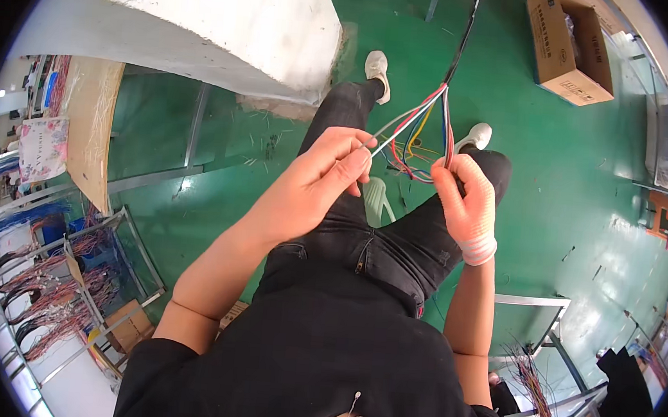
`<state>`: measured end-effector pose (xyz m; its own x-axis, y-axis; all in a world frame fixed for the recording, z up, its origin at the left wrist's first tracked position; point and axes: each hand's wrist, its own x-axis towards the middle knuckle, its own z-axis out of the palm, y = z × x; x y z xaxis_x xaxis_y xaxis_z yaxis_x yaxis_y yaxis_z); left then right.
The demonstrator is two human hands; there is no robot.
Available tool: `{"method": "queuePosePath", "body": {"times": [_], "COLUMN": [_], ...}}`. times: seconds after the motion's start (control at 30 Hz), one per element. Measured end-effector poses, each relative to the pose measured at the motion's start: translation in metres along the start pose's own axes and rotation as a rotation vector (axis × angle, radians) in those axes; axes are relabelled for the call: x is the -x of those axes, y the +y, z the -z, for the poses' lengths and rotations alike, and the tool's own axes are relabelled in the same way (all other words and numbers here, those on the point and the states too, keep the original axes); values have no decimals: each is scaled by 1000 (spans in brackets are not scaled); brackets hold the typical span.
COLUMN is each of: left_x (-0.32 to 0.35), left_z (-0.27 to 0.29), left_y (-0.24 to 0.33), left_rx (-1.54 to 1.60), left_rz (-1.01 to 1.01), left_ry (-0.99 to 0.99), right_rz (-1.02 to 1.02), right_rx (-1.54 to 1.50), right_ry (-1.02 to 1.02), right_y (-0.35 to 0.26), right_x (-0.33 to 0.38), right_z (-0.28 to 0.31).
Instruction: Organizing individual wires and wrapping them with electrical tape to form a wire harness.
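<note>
Open cardboard box (550, 39) on green floor (569, 168)

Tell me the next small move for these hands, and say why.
I'd likely ease the left hand slightly farther from the gloved right hand, keeping both pinches. The left pinches pale wires and the right a coloured bundle; both groups fan from the black cable, and other loose wires lie between them, so a wider gap should make them easier to tell apart.

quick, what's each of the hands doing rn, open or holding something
Left hand: closed, pinching thin white and grey wires between thumb and fingers.
Right hand: gloved, closed on a bundle of coloured wires.
</note>
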<state>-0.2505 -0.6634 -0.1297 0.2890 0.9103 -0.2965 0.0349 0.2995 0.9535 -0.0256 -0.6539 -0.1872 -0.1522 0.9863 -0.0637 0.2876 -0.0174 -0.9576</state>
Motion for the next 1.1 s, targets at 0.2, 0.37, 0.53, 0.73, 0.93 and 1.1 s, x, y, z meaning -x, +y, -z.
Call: {"method": "queuePosePath", "body": {"times": [0.2,0.37,0.53,0.73,0.93,1.1], "left_x": [-7,-16,-22,-32,-53,-63], "left_z": [3,-5,-11,-23,-23,-7], "left_y": [1,-5,-14,-15,-6,8], "left_rx": [-14,-30,-612,-456,-382,-464], "left_rz": [-75,-220,-385,-141,-143,-105], "left_ry": [-156,-189,50,-34,-107,-381], "right_rz": [-195,-178,-98,-108,-111,-124], "right_rx": [-401,-752,-1022,-1041,-1038,-998], "right_ry": [-142,-199,-198,-253,-307,-322], "right_y": [-8,2,11,12,13,12], "right_x": [5,10,10,9,8,8], "right_z": [6,4,-5,-4,-2,5]}}
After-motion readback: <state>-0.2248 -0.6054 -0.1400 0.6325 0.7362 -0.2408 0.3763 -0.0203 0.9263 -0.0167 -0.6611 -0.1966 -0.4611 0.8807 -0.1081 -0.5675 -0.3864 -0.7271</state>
